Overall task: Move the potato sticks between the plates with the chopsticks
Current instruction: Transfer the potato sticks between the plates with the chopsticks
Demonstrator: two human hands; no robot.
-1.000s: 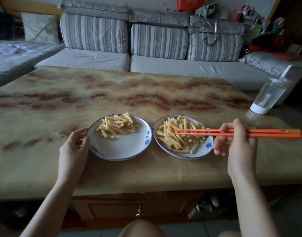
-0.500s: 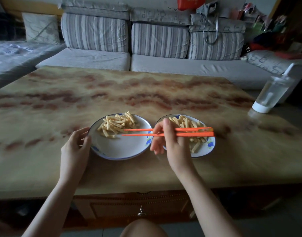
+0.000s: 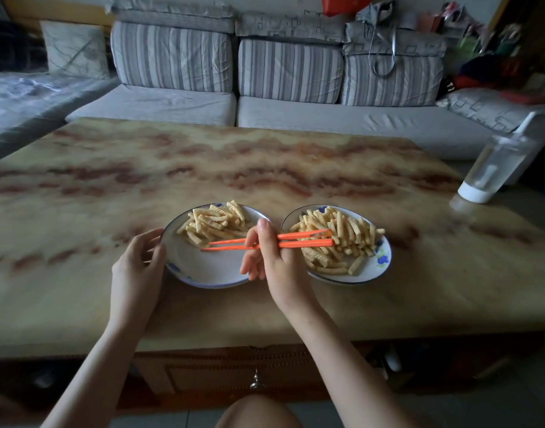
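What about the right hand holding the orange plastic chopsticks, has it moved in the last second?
Yes. The right hand, gripping the orange plastic chopsticks, went left: from beyond the right white plate to between it and the left plate.

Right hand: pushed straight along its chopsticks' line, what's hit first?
Likely the potato sticks on the left plate, at the tips of the chopsticks; beyond, the left hand at the rim. Height unclear.

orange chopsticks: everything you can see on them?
The pair of slim orange plastic-looking chopsticks lies nearly level, gripped mid-length by the right hand. Its tapered tips almost meet at the edge of the potato stick pile on the left white plate; its blunt ends, slightly apart, hang over the right white plate. Whether the tips pinch a stick is unclear.
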